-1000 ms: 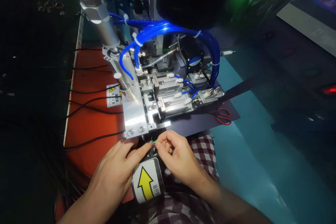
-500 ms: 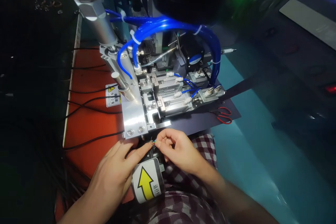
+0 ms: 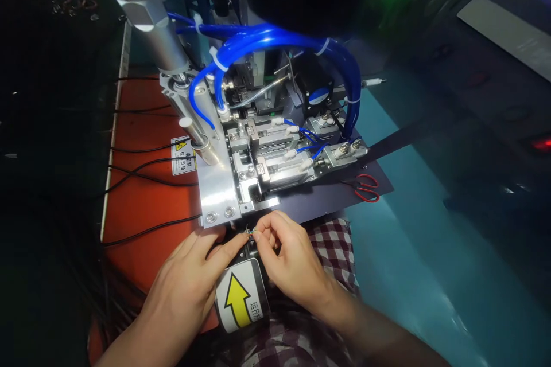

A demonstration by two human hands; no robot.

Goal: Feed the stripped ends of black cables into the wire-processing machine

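Pinching thin coloured wires [image 3: 251, 234] between closed fingers of right hand [image 3: 290, 255], just before machine [image 3: 279, 175]; resting left hand [image 3: 189, 269] alongside, not showing whether gripping. Probably handling light, limp, fragile; calling for gentle hold near tips.

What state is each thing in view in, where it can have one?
Left hand: fingertip at the thin wires, grip unclear.
Right hand: pinching the thin wires.
Thin wires: pinched, ends unclear.
Blue tubes: bundled, arched.
Red-handled scissors: lying flat, blade opening unclear.
Black cables: over the orange surface, two crossing.
Red light: lit.
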